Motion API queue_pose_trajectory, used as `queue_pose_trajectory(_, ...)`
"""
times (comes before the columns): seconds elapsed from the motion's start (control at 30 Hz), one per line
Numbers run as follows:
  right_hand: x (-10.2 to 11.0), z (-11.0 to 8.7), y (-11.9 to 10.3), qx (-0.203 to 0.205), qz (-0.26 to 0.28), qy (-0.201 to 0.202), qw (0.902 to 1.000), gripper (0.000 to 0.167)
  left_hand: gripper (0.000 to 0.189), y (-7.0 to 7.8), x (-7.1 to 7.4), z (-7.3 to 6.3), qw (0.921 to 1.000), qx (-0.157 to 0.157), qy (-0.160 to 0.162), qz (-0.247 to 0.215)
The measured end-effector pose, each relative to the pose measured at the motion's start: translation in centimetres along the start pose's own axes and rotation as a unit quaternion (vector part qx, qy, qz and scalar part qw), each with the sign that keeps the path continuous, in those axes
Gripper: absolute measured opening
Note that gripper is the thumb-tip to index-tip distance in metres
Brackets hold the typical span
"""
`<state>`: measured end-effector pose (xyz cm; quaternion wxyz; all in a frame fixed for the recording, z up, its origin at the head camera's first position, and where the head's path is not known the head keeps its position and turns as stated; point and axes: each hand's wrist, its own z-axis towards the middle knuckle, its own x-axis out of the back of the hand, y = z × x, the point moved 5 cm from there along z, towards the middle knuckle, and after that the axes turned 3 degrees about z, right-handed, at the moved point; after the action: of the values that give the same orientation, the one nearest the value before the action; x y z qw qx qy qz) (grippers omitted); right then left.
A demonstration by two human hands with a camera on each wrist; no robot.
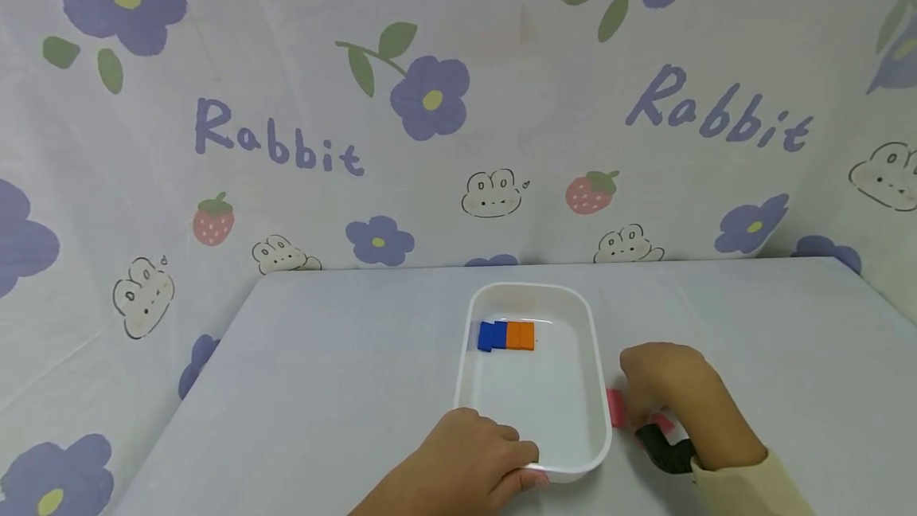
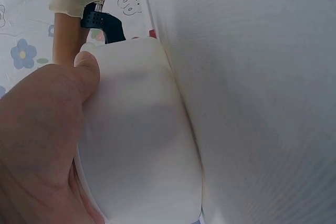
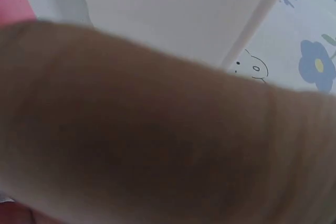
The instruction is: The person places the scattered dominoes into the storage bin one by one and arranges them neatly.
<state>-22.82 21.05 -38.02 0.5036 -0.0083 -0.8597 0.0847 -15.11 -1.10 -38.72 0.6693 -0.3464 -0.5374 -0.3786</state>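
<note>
A white plastic tray [image 1: 537, 404] stands on the table, with a row of blue blocks [image 1: 493, 335] and orange blocks [image 1: 520, 335] at its far left. My left hand [image 1: 469, 460] grips the tray's near rim, fingers over the edge; the left wrist view shows the thumb [image 2: 88, 72] against the outer wall [image 2: 136, 129]. Just right of the tray, my right hand [image 1: 655, 377] reaches down among pink blocks. One pink block [image 1: 615, 408] shows beside the tray wall, more pink [image 1: 663, 424] under the wrist. The right fingertips are hidden, so I cannot tell whether they hold a block.
A pale cloth covers the table [image 1: 344, 357]. Behind it hangs a white curtain [image 1: 458, 38] printed with flowers, rabbits and strawberries. A black wrist mount [image 1: 665, 450] sits on the right wrist, by a cream sleeve [image 1: 748, 488].
</note>
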Motion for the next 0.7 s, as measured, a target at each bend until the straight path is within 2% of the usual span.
queue_pose_trajectory(0.37, -0.01, -0.13, -0.36, 0.005, 0.008, 0.002, 1.0, 0.032, 0.036, -0.02, -0.05, -0.03, 1.0, -0.003, 0.008, -0.002)
queue_pose_trajectory(0.5, 0.28, -0.19, -0.34, -0.001, 0.006, 0.019, 0.9998, 0.034, 0.036, -0.08, -0.19, -0.01, 1.0, -0.003, 0.006, -0.004)
queue_pose_trajectory(0.7, 0.52, -0.09, -0.64, 0.017, 0.016, 0.038, 0.999, 0.034, 0.036, -0.13, -0.31, 0.02, 0.9999, -0.001, -0.005, -0.01)
